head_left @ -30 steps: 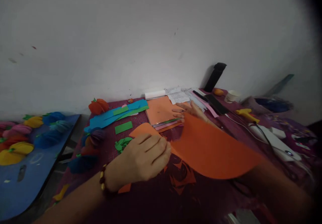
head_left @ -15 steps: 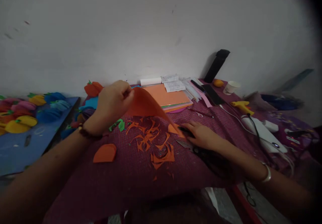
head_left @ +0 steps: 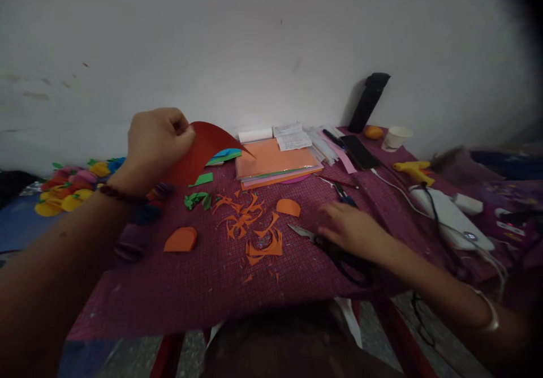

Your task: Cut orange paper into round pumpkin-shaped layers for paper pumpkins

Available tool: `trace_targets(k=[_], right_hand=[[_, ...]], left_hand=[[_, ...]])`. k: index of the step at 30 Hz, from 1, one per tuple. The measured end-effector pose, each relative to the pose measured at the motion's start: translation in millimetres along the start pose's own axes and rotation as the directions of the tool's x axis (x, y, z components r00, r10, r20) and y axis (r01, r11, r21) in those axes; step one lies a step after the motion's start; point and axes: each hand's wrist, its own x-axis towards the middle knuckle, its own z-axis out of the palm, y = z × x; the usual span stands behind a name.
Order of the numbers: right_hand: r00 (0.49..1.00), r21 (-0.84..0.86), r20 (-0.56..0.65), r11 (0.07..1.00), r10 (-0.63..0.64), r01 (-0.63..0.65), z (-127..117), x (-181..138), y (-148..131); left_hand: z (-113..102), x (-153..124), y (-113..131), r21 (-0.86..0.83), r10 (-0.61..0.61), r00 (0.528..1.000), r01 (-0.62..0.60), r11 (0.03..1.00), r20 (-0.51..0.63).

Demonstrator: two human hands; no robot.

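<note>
My left hand (head_left: 159, 140) is raised at the left, its fingers pinched on the edge of an orange paper sheet (head_left: 207, 146) that curls and hangs beside it. My right hand (head_left: 352, 228) lies low over the table with its fingers apart. Beneath and beside it are black-handled scissors (head_left: 302, 231), blades pointing left. A small dark-handled tool (head_left: 345, 194) lies just beyond its fingers. Left of the scissors is a rounded orange paper piece (head_left: 288, 207). A small stack of similar rounded pieces (head_left: 181, 239) sits further left. Curved orange scraps (head_left: 241, 219) are scattered between them.
A pile of coloured paper (head_left: 275, 160) lies at the back by the wall. Colourful paper pumpkins (head_left: 72, 188) crowd the left. To the right are a phone (head_left: 360, 151), a paper cup (head_left: 396, 138), a yellow glue gun (head_left: 413, 171), and a white box (head_left: 449, 219) with cables.
My left hand has moved left and up, carrying the orange sheet off the scraps. My right hand has come away from the sheet, and the rounded piece beside it is uncovered.
</note>
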Motion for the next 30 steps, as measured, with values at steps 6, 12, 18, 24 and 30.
trace_targets(k=[6,12,18,24,30], right_hand=[[0.998,-0.007,0.051,0.999,-0.045,0.045,27,-12,-53],[0.994,-0.037,0.006,0.993,0.11,-0.11,20,-16,2],[0.988,-0.162,-0.039,0.974,0.153,-0.157,3,-2,24],[0.99,-0.104,0.034,0.984,-0.139,0.141,20,60,-55],[0.996,-0.153,0.037,0.985,-0.081,0.086,33,92,-58]], left_hand=[[4,-4,0,0.006,0.025,1.0,-0.025,1.0,0.016],[6,-3,3,-0.002,0.044,0.999,-0.044,0.999,0.029],[5,-1,8,-0.026,0.093,0.993,-0.091,0.995,0.07],[0,6,22,0.044,0.078,0.994,-0.082,0.996,0.078],[-21,14,39,0.085,0.182,0.98,-0.189,0.978,0.078]])
